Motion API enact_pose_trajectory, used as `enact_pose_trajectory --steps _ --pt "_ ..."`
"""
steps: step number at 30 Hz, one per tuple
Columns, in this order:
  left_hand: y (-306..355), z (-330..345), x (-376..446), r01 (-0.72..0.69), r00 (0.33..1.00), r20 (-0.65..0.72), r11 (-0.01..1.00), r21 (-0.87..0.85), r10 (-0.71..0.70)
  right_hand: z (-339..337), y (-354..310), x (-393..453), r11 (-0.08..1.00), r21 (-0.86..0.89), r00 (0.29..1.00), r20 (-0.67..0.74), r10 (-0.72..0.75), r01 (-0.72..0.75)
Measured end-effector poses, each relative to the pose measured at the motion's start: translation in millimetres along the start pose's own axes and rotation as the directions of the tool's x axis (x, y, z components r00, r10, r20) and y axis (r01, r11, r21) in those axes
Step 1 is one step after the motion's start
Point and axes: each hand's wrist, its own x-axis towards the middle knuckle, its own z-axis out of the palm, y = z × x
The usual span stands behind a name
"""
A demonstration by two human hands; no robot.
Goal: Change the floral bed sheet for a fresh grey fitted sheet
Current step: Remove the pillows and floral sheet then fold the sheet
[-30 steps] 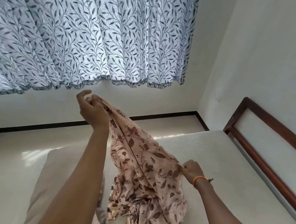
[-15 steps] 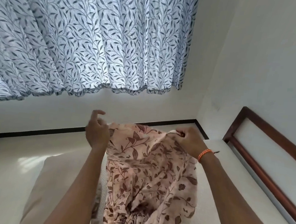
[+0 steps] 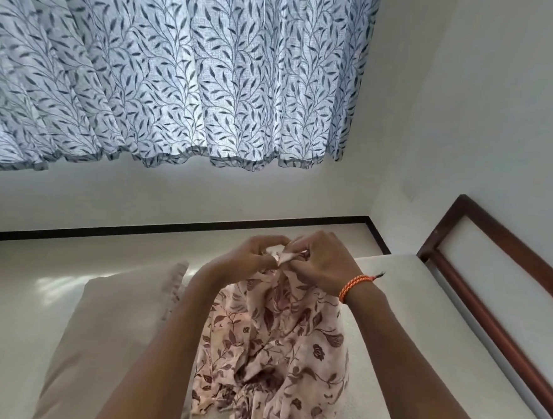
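Note:
The floral bed sheet (image 3: 278, 347), pale pink with brown leaves and flowers, hangs bunched from both my hands over the bare white mattress (image 3: 416, 343). My left hand (image 3: 252, 256) and my right hand (image 3: 320, 261) meet at the top of the cloth, each pinching its upper edge, fingertips almost touching. An orange cord bracelet sits on my right wrist. The sheet's lower part lies crumpled on the mattress between my forearms. No grey fitted sheet is in view.
A beige pillow (image 3: 106, 335) lies on the mattress at the left. The dark wooden headboard (image 3: 497, 310) runs along the right side against the white wall. A leaf-patterned curtain (image 3: 180, 71) hangs above the far wall; pale floor with dark skirting lies beyond the bed.
My hands were apart, the left raised high and the right low. They came level, then together, so the two held parts of the sheet's edge now meet.

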Motion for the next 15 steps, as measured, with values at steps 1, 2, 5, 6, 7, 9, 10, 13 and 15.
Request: enact_pose_trajectory --steps 1,2,5,6,7,9,10,13,15 --pt "1.7 -0.2 -0.6 0.016 0.999 0.039 1.0 0.025 -0.017 1.3 -0.1 -0.8 1.0 -0.022 1.0 -0.011 0.004 -0.004" --pt "0.9 -0.8 -0.1 0.037 0.997 0.06 0.998 0.05 -0.04 2.6 -1.2 -1.9 0.999 -0.048 1.0 -0.027 0.005 -0.006" --pt "-5.0 -2.1 3.7 0.123 0.989 0.063 0.985 0.122 -0.131 3.3 -1.7 -4.5 0.993 -0.108 0.994 -0.102 0.039 -0.05" --pt "-7.9 -2.7 4.8 0.122 0.99 0.059 0.984 0.132 -0.131 2.2 0.0 -5.6 0.99 -0.123 0.991 -0.125 0.056 -0.071" --pt "-10.3 -4.3 4.8 0.121 0.991 0.049 0.984 0.133 -0.128 0.9 1.9 -6.9 0.986 -0.141 0.987 -0.143 0.067 -0.087" --pt "-11.7 -5.9 3.4 0.12 0.992 0.023 0.986 0.12 -0.123 -1.5 6.5 -10.4 0.98 -0.173 0.984 -0.165 0.074 -0.102" --pt "-13.5 -5.7 3.4 0.111 0.994 0.008 0.988 0.11 -0.112 -2.6 8.7 -12.0 0.978 -0.178 0.982 -0.174 0.078 -0.109" --pt "-18.9 -3.0 4.6 0.059 0.998 -0.014 0.996 0.065 -0.058 -4.6 13.1 -14.4 0.98 -0.144 0.972 -0.208 0.109 -0.14" --pt "-21.6 -0.3 6.1 -0.013 1.0 -0.022 0.999 0.038 0.014 -5.0 16.3 -14.1 0.982 -0.105 0.968 -0.217 0.129 -0.154"
